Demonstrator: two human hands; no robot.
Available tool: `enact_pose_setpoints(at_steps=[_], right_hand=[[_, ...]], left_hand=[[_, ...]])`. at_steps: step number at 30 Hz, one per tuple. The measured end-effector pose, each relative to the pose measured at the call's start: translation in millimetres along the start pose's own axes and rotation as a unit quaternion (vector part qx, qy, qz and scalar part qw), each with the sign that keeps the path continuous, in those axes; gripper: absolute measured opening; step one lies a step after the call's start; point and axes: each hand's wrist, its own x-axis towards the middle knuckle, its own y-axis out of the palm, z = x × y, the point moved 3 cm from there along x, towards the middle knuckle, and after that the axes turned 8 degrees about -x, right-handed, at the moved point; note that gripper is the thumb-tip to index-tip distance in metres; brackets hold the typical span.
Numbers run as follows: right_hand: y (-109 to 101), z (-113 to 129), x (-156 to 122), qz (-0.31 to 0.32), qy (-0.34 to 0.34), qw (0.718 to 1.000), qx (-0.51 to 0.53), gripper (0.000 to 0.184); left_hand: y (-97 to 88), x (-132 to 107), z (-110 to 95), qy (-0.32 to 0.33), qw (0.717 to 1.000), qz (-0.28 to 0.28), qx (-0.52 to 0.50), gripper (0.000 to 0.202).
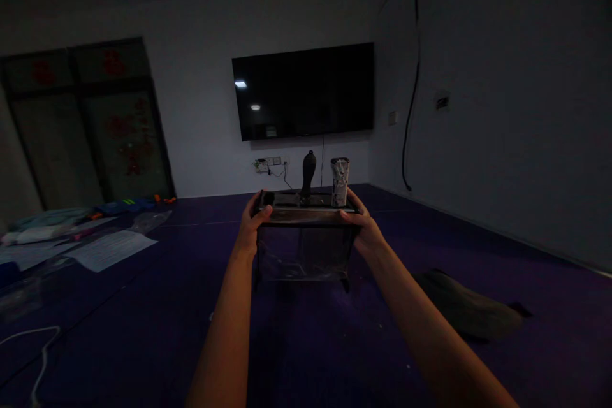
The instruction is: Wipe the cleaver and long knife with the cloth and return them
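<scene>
Our arms (227,325) reach straight out in front of us, bare and almost level with each other. Our left hand (253,223) and right hand (362,223) are clamped on the two ends of a dark stand (306,217). Both thumbs (266,211) press on its front edge, and the other fingers wrap around the sides and back. The stand is out in the middle, between our hands.

Its top is flat, long and a bit shiny. Thin black legs go down from it, and a clear, wrinkly sheet (287,261) hangs between them. We cannot tell if its feet touch the floor (306,350), which is purple and smooth.

On the top stands a round black knob (309,169), fat above and thin below. To its right, by our right hand, is an upright cup (340,182) with pale, streaky sides. We cannot see what is in it.

A thin white cord (45,352) curls on the floor at our left. A soft, lumpy bundle (473,309) lies at our right. Farther left are flat white papers (115,248) and crinkly clear plastic (148,222).

At the back, a shiny black TV (306,92) hangs on the pale wall (196,108), above some sockets (271,164).
</scene>
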Motion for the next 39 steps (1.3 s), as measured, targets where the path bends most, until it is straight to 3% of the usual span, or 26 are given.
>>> enact_pose_setpoints(at_steps=[3, 7, 10, 13, 16, 22, 24, 31, 39], right_hand=[[3.8, -3.2, 0.3, 0.011, 0.016, 1.0, 0.005, 0.075], [2.6, 3.3, 4.0, 0.027, -0.007, 0.998, -0.062, 0.082], [-10.6, 12.4, 8.4, 0.004, -0.04, 0.987, -0.158, 0.087], [-34.7, 16.3, 13.8, -0.036, -0.018, 0.963, -0.267, 0.083], [-65.5, 14.2, 18.7, -0.086, 0.021, 0.911, -0.403, 0.075], [-125.8, 0.1, 23.8, -0.091, 0.072, 0.724, -0.68, 0.062], [-142.5, -4.7, 23.8, -0.088, 0.105, 0.698, -0.702, 0.056], [-179.0, -5.1, 19.1, -0.096, 0.163, 0.691, -0.697, 0.045], [-200.7, -6.7, 2.2, -0.062, 0.241, 0.716, -0.653, 0.023]], left_hand=[[-3.4, 2.0, -1.8, -0.016, 0.998, 0.013, -0.065, 0.078], [-9.4, 4.8, -7.9, 0.011, 0.999, -0.02, -0.045, 0.075], [-15.4, 7.1, -13.5, 0.07, 0.995, -0.068, -0.02, 0.071], [-24.2, 9.8, -14.0, 0.137, 0.983, -0.124, 0.007, 0.067], [-35.9, 13.7, -5.2, 0.17, 0.971, -0.161, 0.052, 0.066], [-64.3, 15.0, 21.8, 0.167, 0.938, -0.258, 0.16, 0.073], [-70.6, 12.9, 27.2, 0.157, 0.928, -0.279, 0.189, 0.072], [-81.4, 7.0, 35.5, 0.144, 0.912, -0.312, 0.225, 0.067], [-100.0, 5.6, 45.4, 0.142, 0.889, -0.346, 0.264, 0.067]])
